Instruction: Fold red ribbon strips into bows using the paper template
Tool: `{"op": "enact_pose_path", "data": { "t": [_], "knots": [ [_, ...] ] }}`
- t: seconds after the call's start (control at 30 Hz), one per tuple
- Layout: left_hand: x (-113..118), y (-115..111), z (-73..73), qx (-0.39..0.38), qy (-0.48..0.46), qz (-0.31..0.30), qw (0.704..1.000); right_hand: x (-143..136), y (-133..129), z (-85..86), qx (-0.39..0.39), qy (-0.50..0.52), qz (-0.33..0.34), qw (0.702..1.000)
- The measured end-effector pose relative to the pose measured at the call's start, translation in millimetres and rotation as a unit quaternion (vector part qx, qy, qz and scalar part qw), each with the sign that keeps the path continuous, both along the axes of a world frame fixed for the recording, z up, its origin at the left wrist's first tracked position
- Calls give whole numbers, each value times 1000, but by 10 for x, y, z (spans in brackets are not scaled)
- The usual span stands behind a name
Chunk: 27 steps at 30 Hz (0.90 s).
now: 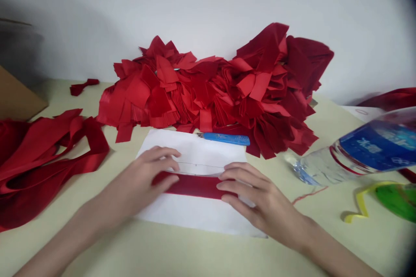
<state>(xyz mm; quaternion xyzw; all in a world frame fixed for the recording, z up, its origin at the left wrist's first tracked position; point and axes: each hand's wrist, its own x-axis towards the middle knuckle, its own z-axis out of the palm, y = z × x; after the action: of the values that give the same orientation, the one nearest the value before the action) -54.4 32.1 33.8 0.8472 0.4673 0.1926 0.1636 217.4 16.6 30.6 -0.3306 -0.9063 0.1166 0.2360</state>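
A short piece of red ribbon (198,186) lies crosswise over a white sheet of paper (195,216), below thin lines drawn on it. My left hand (152,173) has the ribbon's left end between thumb and fingers, the thumb on its front face. At the right end, my right hand (250,190) holds the ribbon with curled fingers over it and the thumb at the near edge. Both ends of the piece are partly hidden by my hands. Beyond the ribbon, a blue utility knife (226,139) rests along the sheet's far edge.
A big heap of cut red ribbon pieces (204,91) stands against the wall. Long loops of red ribbon (81,156) lie at left, near a cardboard box (19,95). On the right are a tilted water bottle (367,147), a yellow strip (360,203) and a green object (398,201).
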Motion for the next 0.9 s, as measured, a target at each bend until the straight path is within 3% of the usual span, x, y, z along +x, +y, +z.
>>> {"op": "enact_pose_path", "data": {
  "t": [0.13, 0.27, 0.53, 0.73, 0.9],
  "knots": [
    [-239, 46, 19, -30, -48, 170, 984, -113, -74, -140, 87, -59, 24, 994],
    [-325, 53, -52, -142, -16, 241, 960, -216, -125, -260, 165, -116, 44, 979],
    [-302, 30, -85, -250, -58, 227, 939, -305, -152, -369, 196, -160, 73, 965],
    [-173, -9, -226, -207, -54, 215, 953, -293, -154, -396, 159, -167, 69, 970],
    [-124, -10, -229, -195, -54, 227, 953, -287, -144, -410, 152, -159, 73, 973]
  ]
}}
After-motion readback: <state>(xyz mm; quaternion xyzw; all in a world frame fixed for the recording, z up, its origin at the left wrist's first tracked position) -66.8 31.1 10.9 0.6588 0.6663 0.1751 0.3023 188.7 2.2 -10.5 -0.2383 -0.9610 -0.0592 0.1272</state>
